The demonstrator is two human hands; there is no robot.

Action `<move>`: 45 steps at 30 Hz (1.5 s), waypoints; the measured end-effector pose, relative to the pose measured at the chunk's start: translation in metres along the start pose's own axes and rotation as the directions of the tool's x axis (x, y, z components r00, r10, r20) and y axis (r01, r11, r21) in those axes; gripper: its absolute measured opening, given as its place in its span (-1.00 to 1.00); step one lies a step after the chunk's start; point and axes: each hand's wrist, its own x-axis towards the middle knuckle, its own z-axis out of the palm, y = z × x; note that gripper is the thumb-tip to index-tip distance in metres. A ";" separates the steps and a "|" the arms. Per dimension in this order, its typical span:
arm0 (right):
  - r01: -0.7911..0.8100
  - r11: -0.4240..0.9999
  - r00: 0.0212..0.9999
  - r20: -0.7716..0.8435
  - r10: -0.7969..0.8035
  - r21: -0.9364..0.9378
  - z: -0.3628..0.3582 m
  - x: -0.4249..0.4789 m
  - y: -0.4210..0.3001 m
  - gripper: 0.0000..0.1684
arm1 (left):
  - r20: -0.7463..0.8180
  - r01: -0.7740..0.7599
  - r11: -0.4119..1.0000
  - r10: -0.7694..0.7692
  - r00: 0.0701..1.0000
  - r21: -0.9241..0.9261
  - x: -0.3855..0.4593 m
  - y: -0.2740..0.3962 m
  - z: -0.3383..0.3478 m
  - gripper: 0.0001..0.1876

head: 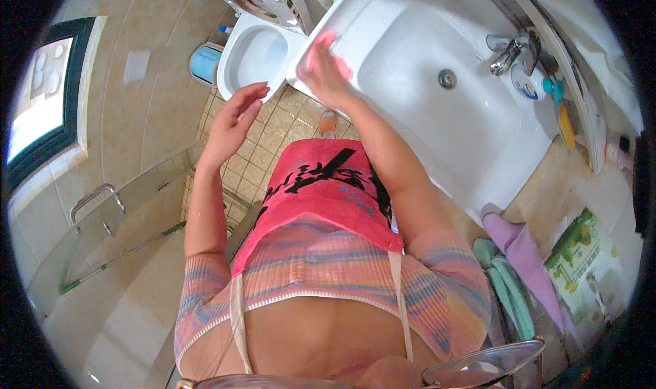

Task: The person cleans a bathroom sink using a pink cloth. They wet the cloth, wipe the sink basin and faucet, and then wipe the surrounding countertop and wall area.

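Observation:
My right hand [326, 79] is on the left ledge of the white washbasin [410, 81], with a pink cloth [343, 68] under its fingers. Both hand and cloth are blurred. In mid-air over the tiled floor hangs my left hand [237, 120], fingers slightly curled, thumb apart, nothing visible in it. Just beyond its fingertips is the white toilet bowl [261, 48], its seat and lid [261, 4] raised. A metal drain [447, 79] sits in the basin's floor, and a chrome faucet [510, 55] stands at its far right side.
A white bottle with a teal top [533, 84] and a yellow-handled item [566, 125] stand by the faucet. Left of the toilet is a light-blue bin [205, 63]. A glass shower panel [128, 225] with a metal handle stands at left. Purple [525, 266] and green towels [505, 286] hang at right.

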 end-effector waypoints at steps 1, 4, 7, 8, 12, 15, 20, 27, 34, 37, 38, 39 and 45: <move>-0.015 0.998 0.974 0.225 0.028 -0.057 -0.009 -0.023 -0.011 -0.15 | 0.027 -0.003 1.000 0.003 1.000 -0.009 0.006 0.000 0.001 -0.66; 0.056 0.998 0.936 0.349 -0.057 0.013 -0.052 -0.058 0.005 -0.42 | 0.095 -0.043 0.999 0.044 0.995 -0.013 0.024 -0.001 0.004 -0.67; 0.074 0.997 0.976 0.203 -0.080 0.035 -0.082 -0.092 0.036 -0.62 | 0.087 -0.030 1.000 0.029 0.996 0.009 0.030 -0.020 -0.001 -0.67; 0.085 0.996 0.984 0.152 -0.089 0.033 -0.092 -0.089 0.044 -0.67 | 0.066 -0.021 1.000 0.020 0.998 0.017 0.033 -0.030 -0.003 -0.67; -0.261 0.960 0.915 -0.292 0.280 0.104 -0.128 -0.037 0.058 -0.78 | 0.019 0.026 0.999 -0.025 1.000 -0.037 0.020 -0.047 -0.003 -0.69; 0.128 0.933 0.769 -0.628 0.122 0.337 -0.135 0.047 0.091 -0.77 | 0.008 0.075 0.995 -0.075 0.997 -0.063 0.014 -0.048 -0.002 -0.70; 0.116 0.951 0.771 -0.577 -0.267 -0.285 -0.140 0.135 0.106 -0.63 | -0.009 0.058 0.996 -0.059 0.998 -0.069 0.007 -0.060 0.003 -0.70; 0.036 0.956 0.788 -0.597 0.152 0.291 -0.060 0.140 0.061 -0.35 | -0.117 0.100 0.977 -0.123 0.985 -0.187 -0.022 -0.080 -0.005 -0.70; 0.130 0.967 0.962 -0.207 -0.176 -0.221 0.022 0.009 -0.033 -0.24 | -0.142 0.035 0.976 -0.066 0.988 -0.217 -0.025 -0.083 -0.013 -0.70; 0.146 0.903 0.970 -0.122 -0.211 -0.404 0.019 -0.036 -0.062 -0.27 | -0.110 0.015 0.985 -0.035 0.993 -0.173 -0.016 -0.074 -0.011 -0.70; 0.127 0.889 0.974 -0.112 -0.195 -0.439 0.016 -0.050 -0.065 -0.29 | -0.096 -0.003 0.982 -0.016 0.995 -0.188 -0.012 -0.072 -0.010 -0.69; 0.055 0.905 0.984 -0.129 -0.120 -0.422 0.006 -0.064 -0.062 -0.29 | -0.063 0.001 0.985 -0.012 0.998 -0.171 -0.008 -0.067 -0.010 -0.69; -0.528 0.729 0.846 -0.347 0.405 -0.435 -0.094 -0.239 -0.007 -0.45 | 0.043 0.017 0.995 -0.013 0.999 -0.093 0.005 -0.075 -0.013 -0.67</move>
